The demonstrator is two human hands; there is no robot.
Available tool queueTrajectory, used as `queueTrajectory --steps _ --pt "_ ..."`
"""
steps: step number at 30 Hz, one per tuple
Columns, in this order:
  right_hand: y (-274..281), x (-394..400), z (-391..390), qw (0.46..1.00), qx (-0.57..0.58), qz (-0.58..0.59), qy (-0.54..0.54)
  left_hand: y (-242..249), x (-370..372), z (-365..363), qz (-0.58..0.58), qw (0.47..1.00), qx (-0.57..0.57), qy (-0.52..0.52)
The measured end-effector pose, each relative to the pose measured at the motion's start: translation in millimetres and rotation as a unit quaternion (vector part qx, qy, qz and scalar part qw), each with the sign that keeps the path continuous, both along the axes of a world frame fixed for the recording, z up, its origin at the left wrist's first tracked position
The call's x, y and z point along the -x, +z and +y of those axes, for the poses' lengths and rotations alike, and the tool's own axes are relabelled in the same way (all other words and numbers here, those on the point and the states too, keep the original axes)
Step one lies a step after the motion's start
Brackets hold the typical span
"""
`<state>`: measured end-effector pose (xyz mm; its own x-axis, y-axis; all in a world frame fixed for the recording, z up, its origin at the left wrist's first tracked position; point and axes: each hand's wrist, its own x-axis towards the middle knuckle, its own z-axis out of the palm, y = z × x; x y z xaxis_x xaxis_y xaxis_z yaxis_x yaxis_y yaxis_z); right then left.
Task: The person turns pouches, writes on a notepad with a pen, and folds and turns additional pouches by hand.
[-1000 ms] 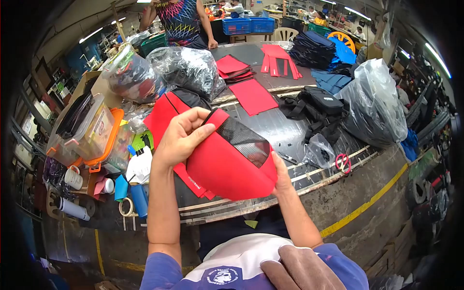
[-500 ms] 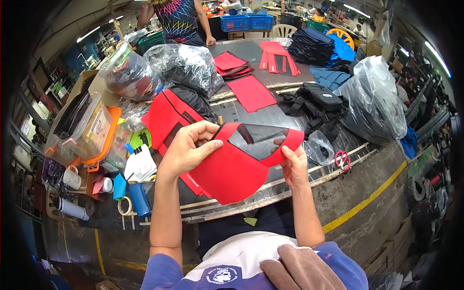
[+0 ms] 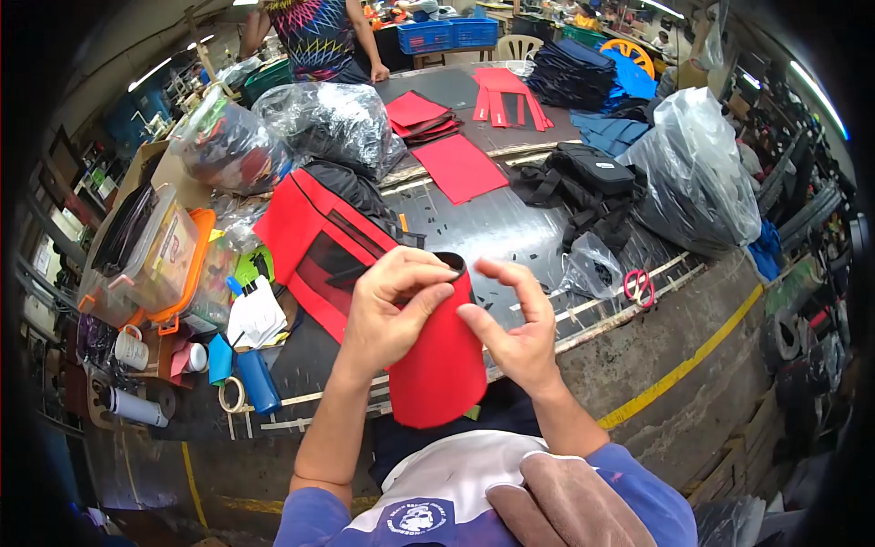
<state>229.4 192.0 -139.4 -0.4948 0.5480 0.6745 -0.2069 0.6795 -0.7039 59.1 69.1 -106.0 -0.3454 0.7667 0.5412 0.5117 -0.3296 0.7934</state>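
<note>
My left hand (image 3: 394, 308) pinches a red fabric panel (image 3: 439, 369) near its top edge. The panel hangs curled in front of my body, its dark inner side showing at the top, and its mesh window is hidden from this side. Close at its right edge is my right hand (image 3: 518, 326), thumb and fingers apart, the thumb tip right by the red cloth. Behind my left hand, more red panels with black mesh windows (image 3: 321, 266) lie on the dark table (image 3: 483, 232).
Stacked red pieces (image 3: 419, 117) and a flat red sheet (image 3: 459, 170) lie farther back. A black bag (image 3: 597, 173), clear plastic sack (image 3: 697, 173) and pink scissors (image 3: 639, 287) are rightward. Leftward stand plastic bins (image 3: 164, 246) and a tape roll (image 3: 233, 394). A person (image 3: 319, 36) stands across the table.
The red panel has turned from spread flat, mesh showing, to a curled, more upright shape. My right hand has let go of its mesh end and moved left; my left hand has moved right.
</note>
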Motion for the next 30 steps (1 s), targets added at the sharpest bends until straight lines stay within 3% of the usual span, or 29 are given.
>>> queueTrajectory --steps 3,7,10,11,15,18,22,30 --pt "0 3 -5 0.997 0.059 0.010 0.056 -3 -12 2 0.053 0.998 -0.036 0.001" --pt "6 1 -7 0.992 0.088 0.011 0.089 -6 -18 3 -0.015 0.995 -0.094 0.039" --pt "7 -1 -5 0.990 0.099 0.006 0.103 -3 -20 -7 -0.227 0.973 0.013 -0.030" --pt "7 -2 -5 0.988 0.105 0.004 0.112 -6 -19 -7 -0.228 0.973 0.014 -0.030" --pt "10 -6 -4 0.991 0.085 -0.008 0.105 -15 -15 -5 -0.159 0.987 0.019 -0.029" --pt "7 -5 -2 0.993 0.070 0.010 0.094 -11 -21 -10 -0.021 0.999 0.016 0.031" --pt "7 -7 0 0.993 0.063 0.022 0.099 1 -31 -13 0.035 0.999 0.009 0.039" --pt "4 -8 1 0.995 0.023 0.028 0.097 -13 -40 -14 0.019 0.996 -0.045 0.069"
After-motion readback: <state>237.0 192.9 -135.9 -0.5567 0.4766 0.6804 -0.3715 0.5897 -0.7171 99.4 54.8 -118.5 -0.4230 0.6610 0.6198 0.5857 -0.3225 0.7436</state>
